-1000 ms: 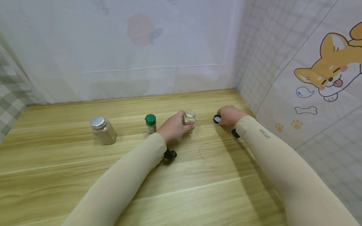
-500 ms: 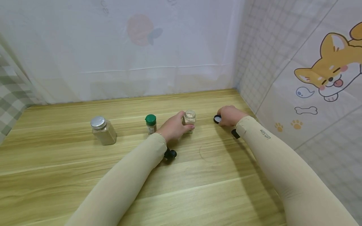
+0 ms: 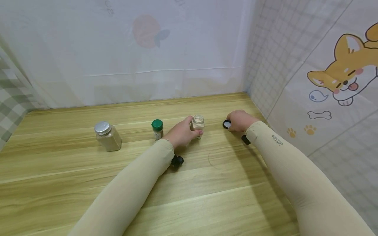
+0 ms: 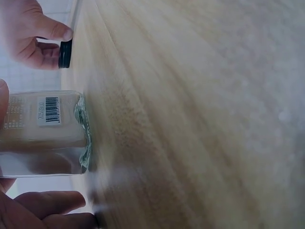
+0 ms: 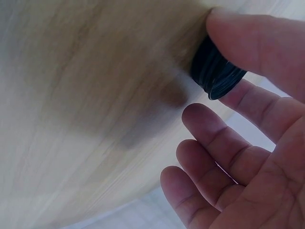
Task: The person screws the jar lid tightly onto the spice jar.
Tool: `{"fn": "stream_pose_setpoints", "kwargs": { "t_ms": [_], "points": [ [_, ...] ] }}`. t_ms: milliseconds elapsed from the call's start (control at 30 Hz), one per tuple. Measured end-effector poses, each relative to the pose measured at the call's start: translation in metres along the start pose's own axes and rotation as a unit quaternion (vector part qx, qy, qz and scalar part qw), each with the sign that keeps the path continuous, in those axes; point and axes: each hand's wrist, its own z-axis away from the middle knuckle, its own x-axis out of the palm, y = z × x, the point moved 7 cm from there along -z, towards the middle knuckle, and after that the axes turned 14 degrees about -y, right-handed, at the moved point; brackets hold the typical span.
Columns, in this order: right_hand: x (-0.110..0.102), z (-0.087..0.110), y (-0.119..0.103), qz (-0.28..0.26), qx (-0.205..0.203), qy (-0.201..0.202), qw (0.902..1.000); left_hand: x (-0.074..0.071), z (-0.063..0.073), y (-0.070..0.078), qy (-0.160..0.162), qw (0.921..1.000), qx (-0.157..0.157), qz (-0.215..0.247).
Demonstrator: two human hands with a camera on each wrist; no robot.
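Note:
My left hand [image 3: 181, 132] grips a small clear glass jar [image 3: 198, 122] with a pale filling and no lid on its mouth. In the left wrist view the glass jar [image 4: 43, 133] shows a barcode label, its base close by the wooden surface. Over to the right, my right hand [image 3: 240, 120] pinches a black lid [image 3: 226, 124] whose white inner side faces up. The right wrist view has the black lid [image 5: 214, 71] between thumb and index finger, right at the tabletop, while the other fingers of the right hand [image 5: 257, 162] stay loosely bent beside it.
A green-capped spice bottle [image 3: 157, 129] stands just left of my left hand. Farther left is a larger square jar [image 3: 108, 136] with a silver lid and beige contents. White curtain [image 3: 118, 65] backs the wooden table [image 3: 206, 196], and a printed sheet [image 3: 295, 82] rises along the right side.

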Motion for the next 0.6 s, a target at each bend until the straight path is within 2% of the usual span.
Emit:
{"fn": "stream_pose_setpoints", "kwargs": {
  "t_ms": [233,600],
  "points": [
    [-0.0003,-0.0008,-0.0005,0.005,0.004,0.000,1.0000,0.0006,0.0004,-0.0001,-0.014,0.9999,-0.006,0.001],
    [0.0014,-0.0004,0.0010,0.003,0.004,-0.004,1.0000,0.0016,-0.0017,-0.0020,-0.019,0.9998,-0.008,0.007]
  ]
}}
